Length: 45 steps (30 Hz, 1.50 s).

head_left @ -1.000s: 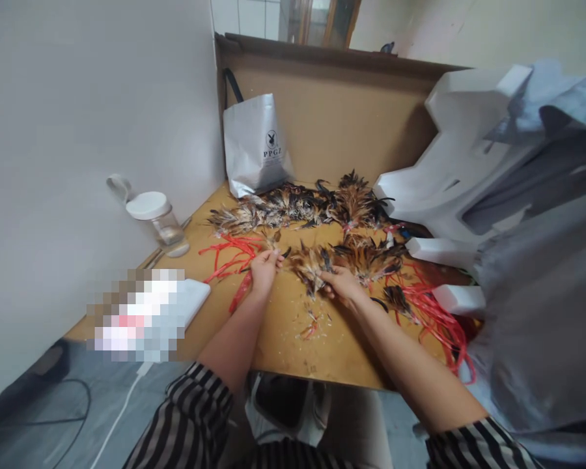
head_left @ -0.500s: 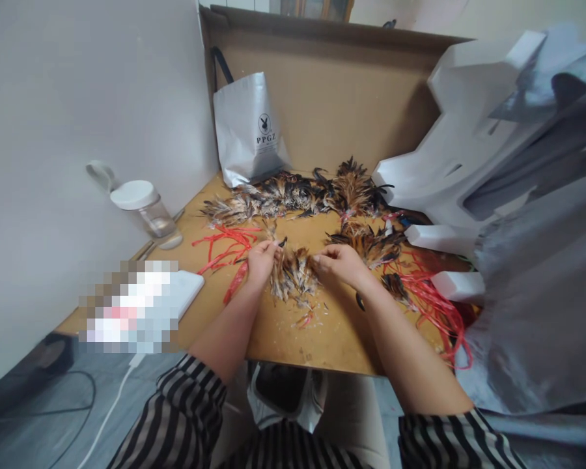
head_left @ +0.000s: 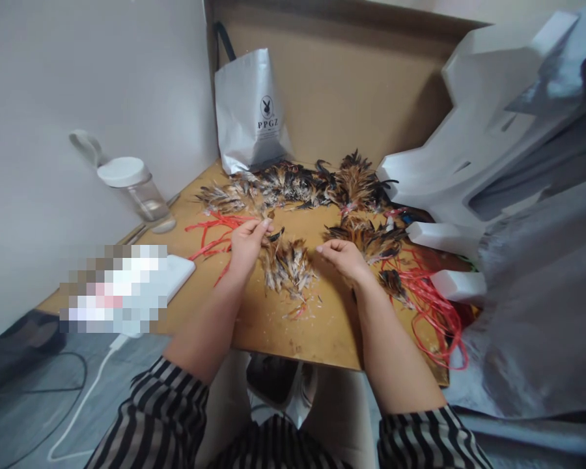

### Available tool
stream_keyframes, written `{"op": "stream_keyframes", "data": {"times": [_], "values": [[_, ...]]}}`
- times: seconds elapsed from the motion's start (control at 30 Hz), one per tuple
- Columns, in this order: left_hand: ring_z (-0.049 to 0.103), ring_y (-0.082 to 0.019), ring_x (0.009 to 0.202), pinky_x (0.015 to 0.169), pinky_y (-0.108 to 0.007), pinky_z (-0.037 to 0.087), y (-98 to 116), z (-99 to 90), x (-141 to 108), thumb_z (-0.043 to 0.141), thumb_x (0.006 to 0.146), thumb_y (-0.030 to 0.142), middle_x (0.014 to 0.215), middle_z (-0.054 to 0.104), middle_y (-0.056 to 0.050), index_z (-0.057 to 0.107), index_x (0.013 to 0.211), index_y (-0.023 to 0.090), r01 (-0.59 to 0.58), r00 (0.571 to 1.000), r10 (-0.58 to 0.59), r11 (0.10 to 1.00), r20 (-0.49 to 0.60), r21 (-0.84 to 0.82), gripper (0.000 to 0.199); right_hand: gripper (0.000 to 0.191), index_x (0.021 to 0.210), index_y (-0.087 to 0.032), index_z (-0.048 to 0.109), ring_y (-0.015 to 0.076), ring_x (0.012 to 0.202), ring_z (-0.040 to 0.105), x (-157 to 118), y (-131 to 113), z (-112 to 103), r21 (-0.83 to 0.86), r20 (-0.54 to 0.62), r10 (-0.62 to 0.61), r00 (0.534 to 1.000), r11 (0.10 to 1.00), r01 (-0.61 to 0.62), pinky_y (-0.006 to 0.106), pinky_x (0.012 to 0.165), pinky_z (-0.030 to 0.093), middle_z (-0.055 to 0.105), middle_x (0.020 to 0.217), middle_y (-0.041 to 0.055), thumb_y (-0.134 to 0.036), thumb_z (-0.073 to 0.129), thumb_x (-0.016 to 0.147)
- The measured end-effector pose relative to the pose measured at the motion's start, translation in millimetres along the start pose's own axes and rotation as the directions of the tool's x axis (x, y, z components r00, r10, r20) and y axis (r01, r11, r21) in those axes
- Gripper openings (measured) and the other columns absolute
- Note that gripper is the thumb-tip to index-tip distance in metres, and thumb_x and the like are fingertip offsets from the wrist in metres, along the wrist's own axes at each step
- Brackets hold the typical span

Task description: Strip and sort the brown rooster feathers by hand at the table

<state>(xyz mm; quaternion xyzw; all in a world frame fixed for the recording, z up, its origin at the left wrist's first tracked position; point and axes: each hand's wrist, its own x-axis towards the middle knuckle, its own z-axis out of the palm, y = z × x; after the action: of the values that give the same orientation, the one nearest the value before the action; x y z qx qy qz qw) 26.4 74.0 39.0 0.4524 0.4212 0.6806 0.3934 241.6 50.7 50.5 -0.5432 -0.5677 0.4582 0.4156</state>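
Note:
My left hand (head_left: pixel 248 244) is closed in a pinch, and a small brown feather (head_left: pixel 270 215) shows at its fingertips. To the right, my right hand (head_left: pixel 344 257) has thumb and fingers pressed together; whatever is between them, if anything, is too small to make out. Between and just below both hands lies a loose pile of brown, black and pale feathers (head_left: pixel 289 264) on the wooden table (head_left: pixel 317 335). Bits of feather and fluff are scattered in front of it. Behind my right hand sits a darker feather bunch (head_left: pixel 366 238).
A row of feather bunches (head_left: pixel 293 185) spans the back, before a silver bag (head_left: pixel 247 117). Red plastic strips (head_left: pixel 209 228) lie left, with more red strings (head_left: pixel 434 306) right. A lidded jar (head_left: pixel 144 195), a phone (head_left: pixel 127 286) and white foam (head_left: pixel 422 156) flank the work area.
My left hand has moved left and up, away from the feather pile. My right hand has drawn slightly clear of the pile's right side. The camera view has tilted down a little.

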Motion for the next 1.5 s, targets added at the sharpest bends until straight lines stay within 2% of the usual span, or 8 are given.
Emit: {"op": "stream_keyframes", "data": {"times": [0.2,0.37,0.5,0.7,0.9,1.13,1.37,1.5], "values": [[0.051,-0.005,0.051,0.043,-0.016,0.034,3,-1.6,-9,0.068,0.064,0.037,0.063,0.061,-0.002,0.064,0.079,0.011,0.254,0.944,-0.203,0.950,0.260,-0.182,0.030,0.045,0.051,-0.014,0.056,0.0059,0.042,0.029,-12,-4,-2,-0.456,0.229,0.022,0.973,0.886,0.088,0.022,0.042,0.022,0.041,0.043,-0.0039,-0.057,0.059,0.062],[0.050,-0.005,0.050,0.043,-0.015,0.033,-2,0.1,-12,0.070,0.063,0.035,0.063,0.060,-0.001,0.063,0.078,0.011,0.384,0.870,-0.293,0.907,0.396,-0.171,0.029,0.044,0.051,-0.015,0.061,0.0075,0.043,0.035,-14,-2,11,-0.702,0.238,0.034,0.971,0.696,0.148,0.023,0.044,0.022,0.045,0.043,-0.0018,-0.057,0.059,0.062],[0.049,-0.005,0.049,0.042,-0.015,0.032,-7,0.7,-12,0.071,0.062,0.035,0.062,0.060,-0.001,0.063,0.077,0.011,0.412,0.854,-0.321,0.898,0.409,-0.156,0.030,0.026,0.055,-0.018,0.065,0.0098,0.046,0.042,-12,2,21,-0.791,0.180,0.050,0.982,0.601,0.114,0.024,0.046,0.025,0.053,0.048,0.0003,-0.042,0.060,0.063],[0.050,-0.005,0.049,0.042,-0.015,0.034,-9,-1.8,-10,0.071,0.062,0.032,0.061,0.060,-0.001,0.063,0.077,0.011,0.434,0.851,-0.324,0.877,0.412,-0.207,0.028,0.014,0.057,-0.015,0.061,0.0088,0.047,0.043,-10,2,10,-0.549,0.231,-0.013,0.973,0.824,0.141,0.022,0.048,0.030,0.054,0.051,-0.0012,-0.026,0.054,0.061],[0.050,-0.004,0.048,0.041,-0.013,0.033,-2,-1.4,-11,0.072,0.061,0.029,0.061,0.059,-0.001,0.062,0.075,0.011,0.466,0.841,-0.330,0.844,0.428,-0.264,0.025,0.016,0.060,-0.015,0.056,0.0070,0.044,0.039,-13,-11,5,-0.189,0.109,-0.033,0.993,0.980,0.053,0.020,0.045,0.031,0.050,0.049,-0.0037,-0.031,0.057,0.061],[0.047,-0.003,0.043,0.034,-0.012,0.025,2,-1.0,-13,0.071,0.063,0.030,0.062,0.061,-0.002,0.063,0.076,0.010,0.468,0.835,-0.337,0.851,0.434,-0.240,0.025,0.024,0.060,-0.018,0.049,0.0062,0.039,0.034,-19,-24,23,0.162,-0.069,-0.131,0.989,0.977,0.141,0.020,0.041,0.026,0.042,0.042,-0.0064,-0.038,0.063,0.062],[0.053,-0.005,0.051,0.038,-0.013,0.031,5,2.4,-19,0.069,0.066,0.033,0.082,0.067,-0.009,0.065,0.079,0.010,0.472,0.792,-0.360,0.873,0.493,-0.122,0.027,0.027,0.063,-0.018,0.049,0.0064,0.040,0.034,-14,-15,34,0.215,-0.172,-0.167,0.971,0.955,0.203,0.020,0.042,0.026,0.042,0.045,-0.0060,-0.041,0.063,0.064],[0.057,-0.007,0.057,0.042,-0.014,0.036,8,3.0,-24,0.068,0.068,0.033,0.085,0.067,-0.011,0.066,0.083,0.010,0.486,0.728,-0.366,0.872,0.579,-0.062,0.028,0.027,0.066,-0.018,0.051,0.0072,0.042,0.036,-8,-4,37,0.207,-0.191,-0.184,0.964,0.953,0.222,0.021,0.044,0.029,0.045,0.048,-0.0053,-0.043,0.062,0.066]]}}
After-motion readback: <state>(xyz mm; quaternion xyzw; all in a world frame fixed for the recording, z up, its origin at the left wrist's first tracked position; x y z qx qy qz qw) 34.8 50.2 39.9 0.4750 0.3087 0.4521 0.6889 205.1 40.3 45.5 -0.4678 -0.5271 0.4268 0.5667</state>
